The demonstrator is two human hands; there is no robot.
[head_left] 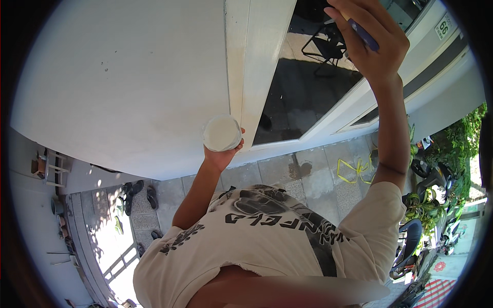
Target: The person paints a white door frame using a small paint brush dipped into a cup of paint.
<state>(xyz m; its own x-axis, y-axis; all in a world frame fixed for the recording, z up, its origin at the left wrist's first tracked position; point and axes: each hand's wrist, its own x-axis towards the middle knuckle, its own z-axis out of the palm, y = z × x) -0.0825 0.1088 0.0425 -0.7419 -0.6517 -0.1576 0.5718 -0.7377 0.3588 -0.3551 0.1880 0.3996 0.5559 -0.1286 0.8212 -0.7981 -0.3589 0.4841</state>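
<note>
My left hand (221, 156) grips a round container (221, 132) of creamy white paint, held low in front of a cream wooden frame strip (249, 61) beside the white wall (123, 82). My right hand (372, 41) is raised at the upper right, fingers closed around a brush (364, 35) with a dark blue handle. It is over the dark glass pane (303, 102) in the white frame; its bristles are mostly out of sight, and I cannot tell whether they touch anything.
Several shoes (151, 197) lie on the paved floor (273, 167) at lower left. A wooden stool or rack (54, 167) stands far left. A yellow strap-like item (354, 169) lies on the paving. Plants (459, 138) and a parked scooter (436, 179) are at the right.
</note>
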